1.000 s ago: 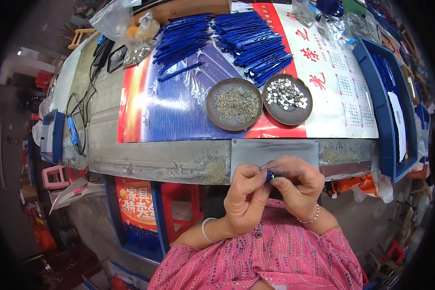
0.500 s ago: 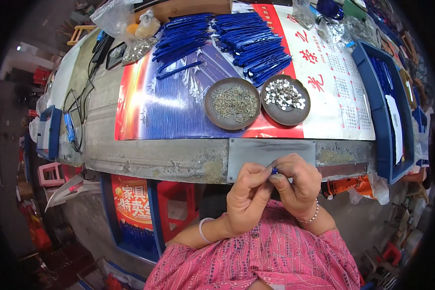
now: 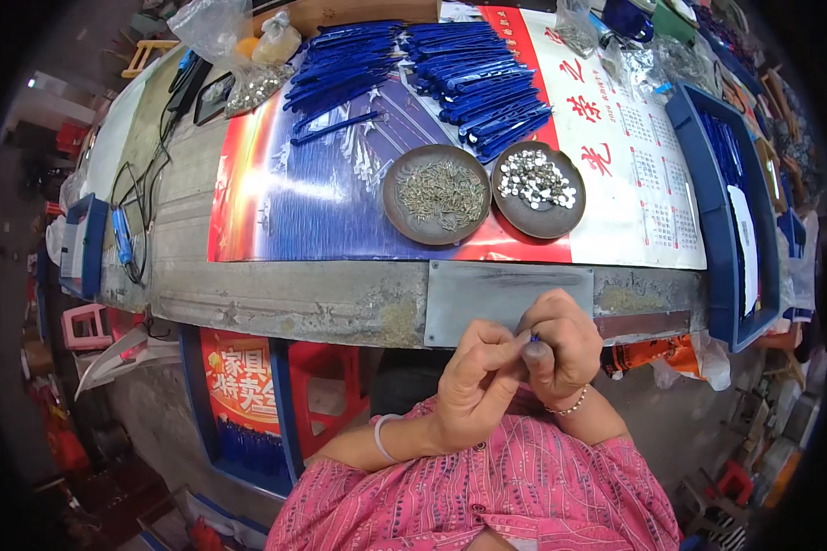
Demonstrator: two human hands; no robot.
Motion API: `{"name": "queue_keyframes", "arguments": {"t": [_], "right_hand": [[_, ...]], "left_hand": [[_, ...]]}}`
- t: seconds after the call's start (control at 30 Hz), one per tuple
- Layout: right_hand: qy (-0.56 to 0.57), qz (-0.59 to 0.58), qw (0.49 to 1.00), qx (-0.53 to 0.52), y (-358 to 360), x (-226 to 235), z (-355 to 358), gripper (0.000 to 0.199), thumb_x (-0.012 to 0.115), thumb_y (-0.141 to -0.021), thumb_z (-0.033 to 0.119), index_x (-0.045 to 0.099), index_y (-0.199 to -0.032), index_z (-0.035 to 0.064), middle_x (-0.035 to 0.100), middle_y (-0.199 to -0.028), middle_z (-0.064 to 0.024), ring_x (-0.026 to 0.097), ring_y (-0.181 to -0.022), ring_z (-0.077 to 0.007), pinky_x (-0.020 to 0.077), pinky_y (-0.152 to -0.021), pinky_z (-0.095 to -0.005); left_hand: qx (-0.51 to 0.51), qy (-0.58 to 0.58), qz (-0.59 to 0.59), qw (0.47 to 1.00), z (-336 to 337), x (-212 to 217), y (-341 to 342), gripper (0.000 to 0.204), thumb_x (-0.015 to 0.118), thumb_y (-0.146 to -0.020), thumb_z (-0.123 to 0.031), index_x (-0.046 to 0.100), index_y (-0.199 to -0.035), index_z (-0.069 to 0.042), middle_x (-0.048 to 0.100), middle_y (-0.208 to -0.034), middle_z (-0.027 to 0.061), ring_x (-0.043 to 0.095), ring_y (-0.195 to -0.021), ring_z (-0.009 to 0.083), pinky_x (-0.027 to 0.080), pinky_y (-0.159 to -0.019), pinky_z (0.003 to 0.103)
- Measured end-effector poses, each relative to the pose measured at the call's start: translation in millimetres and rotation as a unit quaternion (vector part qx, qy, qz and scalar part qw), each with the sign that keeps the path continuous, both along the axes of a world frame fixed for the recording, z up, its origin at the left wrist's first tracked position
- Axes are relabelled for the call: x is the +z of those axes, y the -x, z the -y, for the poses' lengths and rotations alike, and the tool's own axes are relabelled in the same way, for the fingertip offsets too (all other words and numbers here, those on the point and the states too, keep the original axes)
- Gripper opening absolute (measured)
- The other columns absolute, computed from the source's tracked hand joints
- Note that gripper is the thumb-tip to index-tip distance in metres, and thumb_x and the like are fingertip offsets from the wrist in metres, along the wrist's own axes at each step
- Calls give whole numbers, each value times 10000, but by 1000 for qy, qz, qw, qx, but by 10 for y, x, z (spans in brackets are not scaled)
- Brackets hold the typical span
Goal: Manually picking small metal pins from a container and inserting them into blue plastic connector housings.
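My left hand (image 3: 476, 381) and my right hand (image 3: 566, 347) meet at the table's front edge, fingers closed in a pinch. A small blue piece (image 3: 535, 338) shows between the fingertips; the rest of it is hidden. Beyond them a brown dish (image 3: 391, 207) holds many small, thin metal pins or springs. Touching it on the right, a second brown dish (image 3: 565, 223) contains small, shiny, silvery-white round pieces. Behind the dishes lie two piles of long, slim blue pieces, a left pile (image 3: 345, 69) and a right pile (image 3: 478, 78). One blue strip (image 3: 335, 128) lies apart.
A printed poster (image 3: 312, 211) covers much of the grey table (image 3: 276, 292). A grey metal plate (image 3: 487, 294) sits at the front edge. Blue trays stand at the right (image 3: 721, 275) and below the table (image 3: 290, 404). Cables (image 3: 147, 211) and plastic bags lie at the left and back.
The blue piece has shifted slightly right and down as my fingers moved around it. My right fingers are now curled more tightly. The whole view has shifted a little.
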State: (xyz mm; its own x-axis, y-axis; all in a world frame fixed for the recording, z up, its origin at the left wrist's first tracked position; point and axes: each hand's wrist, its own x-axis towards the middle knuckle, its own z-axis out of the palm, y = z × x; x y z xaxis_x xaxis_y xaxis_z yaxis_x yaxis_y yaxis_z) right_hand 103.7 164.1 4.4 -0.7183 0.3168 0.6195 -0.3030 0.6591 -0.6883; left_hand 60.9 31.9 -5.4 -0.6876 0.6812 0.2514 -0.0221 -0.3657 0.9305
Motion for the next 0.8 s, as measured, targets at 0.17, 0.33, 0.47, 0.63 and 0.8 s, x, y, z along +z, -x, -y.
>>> {"name": "queue_keyframes", "arguments": {"t": [0.17,0.33,0.47,0.63,0.8], "right_hand": [[-4,27,999,-19,18,105,29,245,559,-904,203,532,-792,-13,600,-751,-139,578,-625,-238,463,-568,-309],[51,68,996,21,53,172,15,186,589,-887,163,561,-872,-21,619,-859,-167,616,-729,-263,496,-640,-308],[88,47,995,28,77,102,16,182,602,-879,156,568,-886,-22,620,-884,-167,621,-752,-256,500,-652,-306],[39,16,999,-17,78,105,55,128,655,-814,99,580,-863,8,620,-823,-122,602,-687,-250,477,-604,-320],[-27,15,999,-40,96,51,47,183,647,-830,172,559,-772,22,580,-707,-103,553,-581,-245,425,-517,-312]], "left_hand": [[18,32,-80,996,-16,-8,118,274,506,-884,60,510,-1151,-1,449,-1049,116,485,-829,118,416,-689,204],[26,27,-77,996,11,28,244,300,494,-890,67,507,-1181,-4,445,-1042,95,477,-751,92,418,-635,189],[5,-20,25,999,-2,0,208,312,478,-899,69,504,-1197,-18,441,-1053,73,465,-724,72,412,-592,186],[19,5,-17,1000,11,-5,182,319,482,-898,69,505,-1200,-31,445,-1058,77,466,-720,70,415,-585,186],[26,12,-22,999,6,-26,156,299,491,-893,68,529,-1175,-21,459,-1049,78,470,-729,74,418,-599,187]]}}
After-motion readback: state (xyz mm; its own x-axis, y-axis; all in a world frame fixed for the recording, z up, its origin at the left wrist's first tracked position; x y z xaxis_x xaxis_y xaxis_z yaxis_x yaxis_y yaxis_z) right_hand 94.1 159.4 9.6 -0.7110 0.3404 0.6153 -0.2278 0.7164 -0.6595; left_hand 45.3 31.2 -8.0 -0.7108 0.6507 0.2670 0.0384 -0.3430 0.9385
